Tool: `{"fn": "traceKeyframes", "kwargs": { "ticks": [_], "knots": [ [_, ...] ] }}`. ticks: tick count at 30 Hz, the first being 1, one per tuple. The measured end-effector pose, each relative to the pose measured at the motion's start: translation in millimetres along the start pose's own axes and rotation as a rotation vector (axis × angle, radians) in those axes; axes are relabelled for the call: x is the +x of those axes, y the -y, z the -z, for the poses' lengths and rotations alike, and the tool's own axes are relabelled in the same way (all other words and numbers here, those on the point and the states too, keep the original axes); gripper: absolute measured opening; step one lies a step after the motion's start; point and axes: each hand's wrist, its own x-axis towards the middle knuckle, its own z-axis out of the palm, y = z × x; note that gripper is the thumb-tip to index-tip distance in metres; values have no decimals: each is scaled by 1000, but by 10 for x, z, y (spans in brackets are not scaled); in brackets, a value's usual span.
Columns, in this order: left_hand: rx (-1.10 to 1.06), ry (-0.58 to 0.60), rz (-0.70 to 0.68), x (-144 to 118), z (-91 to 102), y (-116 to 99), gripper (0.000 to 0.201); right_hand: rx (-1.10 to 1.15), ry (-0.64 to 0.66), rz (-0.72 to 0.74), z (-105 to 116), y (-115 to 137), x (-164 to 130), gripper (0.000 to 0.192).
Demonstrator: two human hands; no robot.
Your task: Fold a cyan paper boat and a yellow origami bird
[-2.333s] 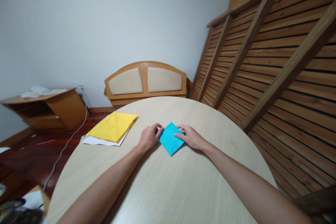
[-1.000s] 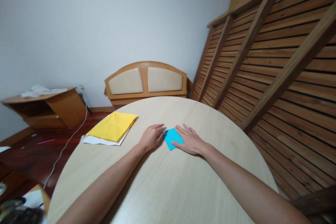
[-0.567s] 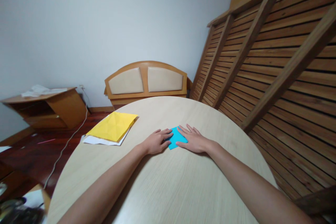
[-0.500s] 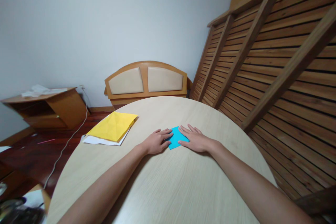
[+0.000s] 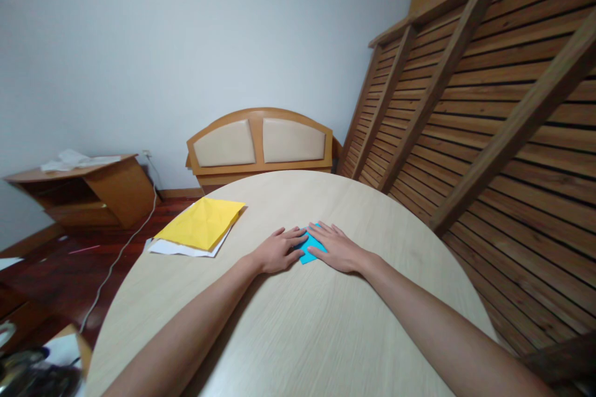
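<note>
Here, a small piece of blue paper lies flat on the round table, right between the two hands. The left hand is on one side of it and the right hand is on the other. Both hands have their palms down.

The left hand is open, with its fingertips on the left edge of the blue paper and its thumb a little way from the other fingers. The right hand is open too. It lies flat over the right part of the paper, so that part is hidden. Its fingers are a bit spread, and its thumb points in toward the left hand. The fingertips of the two hands are very near each other; I cannot tell if they touch. Blue shows in the small gap between the hands, and one corner pokes out on the side near the person.

Off to the left, well apart from the hands, a big yellow sheet with fold lines rests on top of some white paper, near the table's edge. Past the table is a wooden headboard with two pale pads.
</note>
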Motion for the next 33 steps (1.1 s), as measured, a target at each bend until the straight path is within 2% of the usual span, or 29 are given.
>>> {"fn": "traceKeyframes", "kwargs": {
  "ticks": [4,8,11,14,16,19,23,33],
  "knots": [
    [50,-42,189,8,-19,50,50,-32,18,-102,23,-20,-26,81],
    [131,-149,344,1,-22,69,46,-67,4,-152,37,-28,-35,88],
    [120,-192,256,-5,-7,26,47,-80,-25,-186,20,-11,-24,89],
    [42,-118,44,0,0,-31,49,-82,-43,-201,17,19,-13,89],
    [17,-62,-15,6,1,-50,49,-81,-45,-202,35,37,-15,89],
    [37,-60,69,3,12,-30,50,-78,-36,-161,90,44,-39,87],
    [73,-87,182,-21,34,32,54,-70,-32,-35,168,7,-93,74],
    [92,-160,94,-33,-7,27,51,-50,-73,175,242,28,-113,43]
  ]
}}
